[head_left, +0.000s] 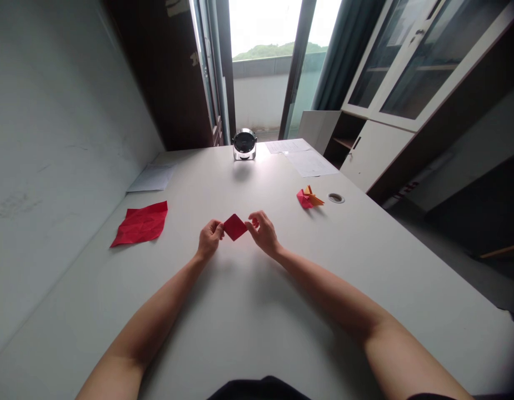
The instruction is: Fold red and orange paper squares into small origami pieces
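Observation:
A small red folded paper (235, 227) is held up over the table, turned so that it looks like a diamond. My left hand (209, 239) is closed, its thumb and fingers pinching the paper's left corner. At the opposite corner is my right hand (263, 232), its thumb tip against the paper and its other fingers curled loosely. A creased red paper sheet (140, 223) lies flat on the left side of the table. To the right rests a folded paper figure (309, 198) in pinkish red and orange.
On the white table (257, 333), a round lamp-like device (244, 144) stands at the far edge. Printed sheets (309, 163) lie at the back right, more papers (151, 178) at the back left. A cable hole (335, 198) is at right. A wall (52, 166) borders the left.

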The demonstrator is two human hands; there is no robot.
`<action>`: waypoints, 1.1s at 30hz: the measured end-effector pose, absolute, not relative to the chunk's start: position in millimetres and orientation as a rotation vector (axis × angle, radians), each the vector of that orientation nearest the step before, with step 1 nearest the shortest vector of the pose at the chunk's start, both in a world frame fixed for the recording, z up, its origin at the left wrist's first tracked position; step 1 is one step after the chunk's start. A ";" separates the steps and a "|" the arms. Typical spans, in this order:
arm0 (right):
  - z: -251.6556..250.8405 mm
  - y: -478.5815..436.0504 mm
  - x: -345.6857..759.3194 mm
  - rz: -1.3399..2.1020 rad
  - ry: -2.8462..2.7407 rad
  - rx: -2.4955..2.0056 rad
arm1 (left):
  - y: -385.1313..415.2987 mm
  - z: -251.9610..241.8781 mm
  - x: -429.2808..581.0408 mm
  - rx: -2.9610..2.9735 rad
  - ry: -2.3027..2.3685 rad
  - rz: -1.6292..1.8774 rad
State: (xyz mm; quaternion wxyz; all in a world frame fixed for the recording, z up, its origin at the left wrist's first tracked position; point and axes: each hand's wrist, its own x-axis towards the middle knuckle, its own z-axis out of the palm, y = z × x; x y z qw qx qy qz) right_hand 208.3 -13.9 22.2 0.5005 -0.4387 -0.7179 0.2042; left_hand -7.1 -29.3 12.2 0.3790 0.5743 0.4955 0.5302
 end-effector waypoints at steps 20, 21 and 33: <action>12.6 -15.5 200.2 0.905 -1.919 -0.992 | -31.7 7.1 -0.4 1.452 1.117 1.237; 12.1 -15.1 200.6 0.882 -1.915 -1.004 | -32.0 6.7 0.0 1.461 1.115 1.227; 13.3 -15.0 201.9 0.814 -1.912 -0.995 | -35.7 15.7 -0.7 1.579 1.161 1.185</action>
